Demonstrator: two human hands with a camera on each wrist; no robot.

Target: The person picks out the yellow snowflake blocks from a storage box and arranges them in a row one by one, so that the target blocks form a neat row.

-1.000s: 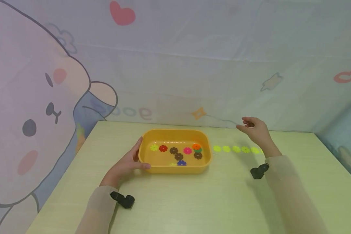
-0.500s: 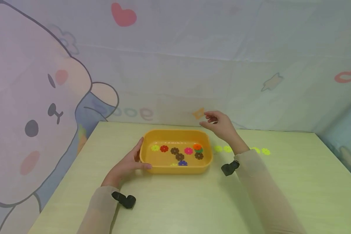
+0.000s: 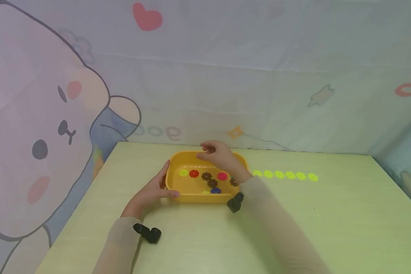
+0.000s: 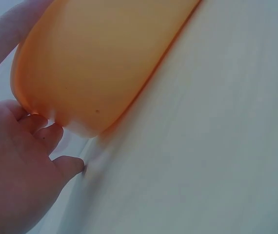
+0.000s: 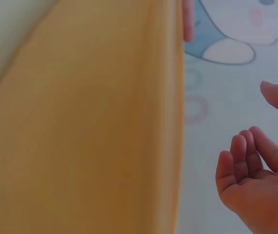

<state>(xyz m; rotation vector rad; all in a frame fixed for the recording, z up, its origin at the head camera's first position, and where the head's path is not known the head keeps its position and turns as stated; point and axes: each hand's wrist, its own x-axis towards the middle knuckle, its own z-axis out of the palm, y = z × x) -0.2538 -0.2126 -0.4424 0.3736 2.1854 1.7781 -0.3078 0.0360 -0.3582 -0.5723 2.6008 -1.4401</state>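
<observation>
A yellow plastic tray stands on the table, with flower-shaped plastic pieces lying inside: yellow, a red one, brown, a pink one and a blue one. My left hand holds the tray's left end, thumb along the front rim; the left wrist view shows fingertips against the end wall. Above the tray hovers my right hand, hiding part of its right side. In the right wrist view that right hand has loosely bent fingers, thumb apart, and nothing between them.
Right of the tray, several yellow-green flower pieces lie in a straight row on the pale table. A printed cloth hangs behind the table's back edge. Each wrist wears a small black camera.
My right hand has swept left from above the row of flower pieces to over the tray. The left hand keeps its hold on the tray.
</observation>
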